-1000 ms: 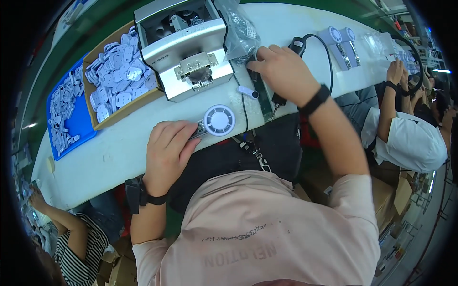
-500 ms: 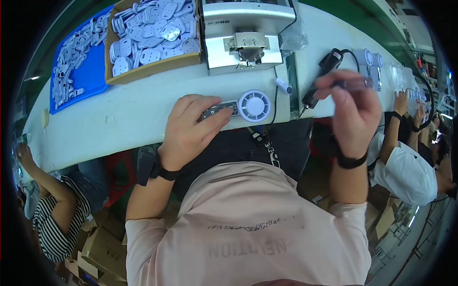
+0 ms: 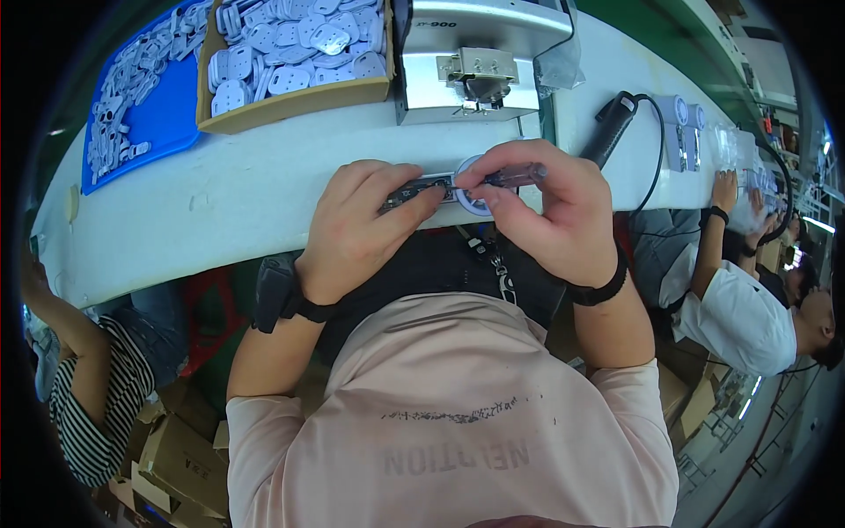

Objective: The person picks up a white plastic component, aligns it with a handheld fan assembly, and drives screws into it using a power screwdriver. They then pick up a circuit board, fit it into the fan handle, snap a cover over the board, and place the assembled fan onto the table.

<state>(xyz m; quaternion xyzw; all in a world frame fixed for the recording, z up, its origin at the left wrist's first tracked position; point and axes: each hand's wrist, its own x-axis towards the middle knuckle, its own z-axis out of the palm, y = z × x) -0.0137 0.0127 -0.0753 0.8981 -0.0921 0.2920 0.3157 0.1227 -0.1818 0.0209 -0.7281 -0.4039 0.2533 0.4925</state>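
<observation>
My left hand [image 3: 352,233] holds down the handle of a small white handheld fan [image 3: 473,208] on the bench. A dark circuit board [image 3: 409,192] shows in the open handle between my thumb and fingers. Over the round fan head, my right hand [image 3: 563,211] pinches a small screwdriver [image 3: 521,174] with a translucent handle. Its tip points left, at the end of the board beside the fan head; whether it touches is too small to tell. My right fingers hide much of the fan head.
A silver machine [image 3: 484,84] stands beyond my hands. To its left are a cardboard box [image 3: 299,110] of white plastic covers and a blue tray [image 3: 167,128] of small parts. At right lie a corded black tool [image 3: 612,128] and white fans [image 3: 682,132]. Co-workers sit at both sides.
My right hand has come left from near the black tool to the fan, bringing the screwdriver to the board. My left hand keeps its hold on the fan.
</observation>
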